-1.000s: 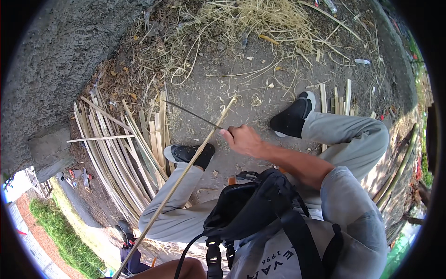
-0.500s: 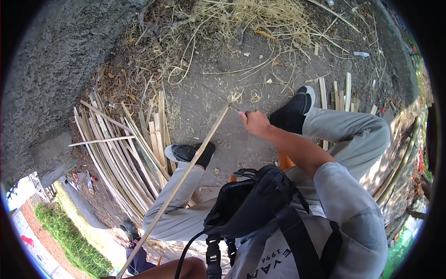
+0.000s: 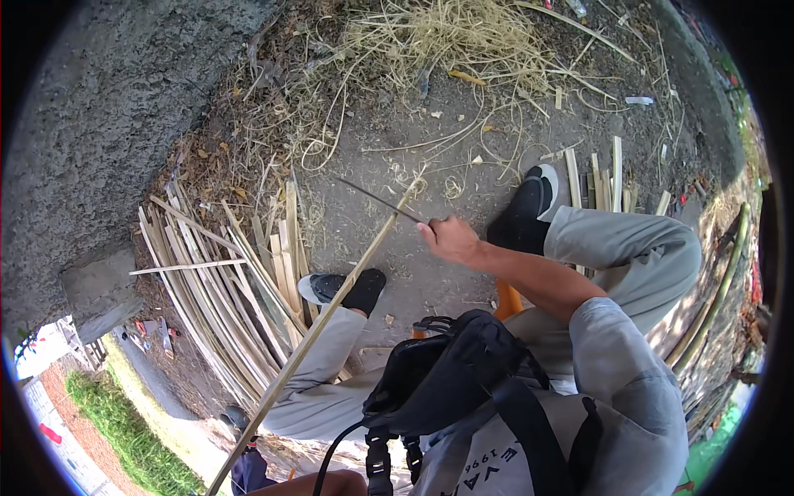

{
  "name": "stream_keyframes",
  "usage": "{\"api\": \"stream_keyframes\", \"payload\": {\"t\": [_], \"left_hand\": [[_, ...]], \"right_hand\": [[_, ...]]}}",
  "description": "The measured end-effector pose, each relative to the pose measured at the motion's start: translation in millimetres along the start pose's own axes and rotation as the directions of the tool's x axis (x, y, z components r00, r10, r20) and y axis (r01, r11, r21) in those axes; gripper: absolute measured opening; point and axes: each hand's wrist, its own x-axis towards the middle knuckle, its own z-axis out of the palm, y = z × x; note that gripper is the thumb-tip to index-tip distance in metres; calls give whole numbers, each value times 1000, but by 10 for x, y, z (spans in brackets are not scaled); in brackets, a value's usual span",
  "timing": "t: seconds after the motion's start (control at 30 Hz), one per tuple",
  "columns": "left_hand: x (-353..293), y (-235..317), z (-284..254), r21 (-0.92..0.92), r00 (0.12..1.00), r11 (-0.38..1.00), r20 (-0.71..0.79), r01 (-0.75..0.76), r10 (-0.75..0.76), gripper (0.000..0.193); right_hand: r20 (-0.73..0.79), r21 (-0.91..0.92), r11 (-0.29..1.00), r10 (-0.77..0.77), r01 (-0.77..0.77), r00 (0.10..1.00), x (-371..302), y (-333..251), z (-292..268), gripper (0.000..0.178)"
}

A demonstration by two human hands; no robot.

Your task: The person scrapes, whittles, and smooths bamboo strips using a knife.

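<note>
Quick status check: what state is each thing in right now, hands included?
Right hand: closed on the knife, blade across the strip's far end.
Long bamboo strip: slanted, raised off the ground.
Left hand: out of view.
Split bamboo strips: piled on the ground.
Shavings: loose, heaped.

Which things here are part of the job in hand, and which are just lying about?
In use:
right hand
thin dark blade, held by that hand
long bamboo strip, against the blade

Lying about:
pile of split strips
straw-like shavings
short cut pieces
</note>
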Motion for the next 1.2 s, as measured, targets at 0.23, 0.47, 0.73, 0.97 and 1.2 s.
{"api": "stream_keyframes", "payload": {"t": [0.23, 0.47, 0.73, 0.97, 1.2], "left_hand": [[-45, -12, 87, -41, 1000, 999, -15, 11, -12, 44], [-58, 18, 110, -90, 998, 996, -59, 11, -16, 45], [-67, -3, -1, -77, 1000, 997, -20, -13, 11, 46], [-35, 84, -107, -59, 1000, 998, -24, -6, 5, 46], [-70, 24, -13, 32, 996, 999, -78, -34, 37, 46]], "right_hand": [[68, -1, 990, 144, -144, 987, 279, 253, -235, 56], [28, -104, 991, 89, -85, 996, 145, 454, -228, 58], [65, -92, 985, 154, -148, 986, 43, 536, -280, 61], [116, -123, 991, -35, 49, 993, -210, 509, -309, 62], [108, -95, 986, 149, -139, 983, -244, 526, -362, 62]]}}
